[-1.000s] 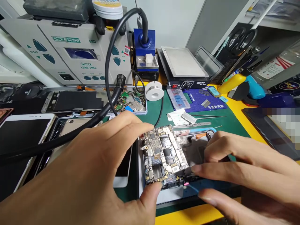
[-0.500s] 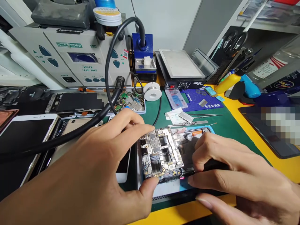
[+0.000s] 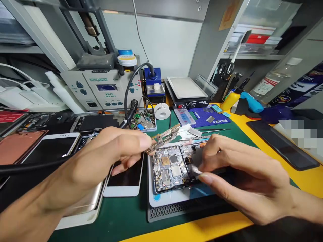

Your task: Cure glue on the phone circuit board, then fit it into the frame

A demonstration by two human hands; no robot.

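Observation:
My left hand [image 3: 126, 148] pinches a thin phone circuit-board cover plate [image 3: 163, 137] between thumb and fingers. The plate is raised and tilted nearly edge-on above the opened phone [image 3: 156, 191]. Below it the phone's main board [image 3: 174, 161] is exposed, with square chips and metal shields. To the right, my right hand [image 3: 237, 178] is closed at the phone's inner side, thumb and index finger pinching a greyish ribbon cable [image 3: 194, 170]. A small black connector [image 3: 188, 160] shows near its end. Part of the phone's right side is hidden behind my right hand.
The phone rests on a white-and-blue pad [image 3: 161, 201] over a grey honeycomb-edged base [image 3: 171, 211]. White phones [image 3: 123, 191] lie at left, under a black hose [image 3: 50, 168]. Behind are a solder spool [image 3: 162, 111], a parts tray [image 3: 151, 125], tweezers [image 3: 214, 130] and a heating plate [image 3: 188, 88].
The cover plate, lying over the phone before, has been lifted and tilted by my left hand, uncovering the main board. My right hand has shifted left onto the ribbon cable. The camera view has widened upward.

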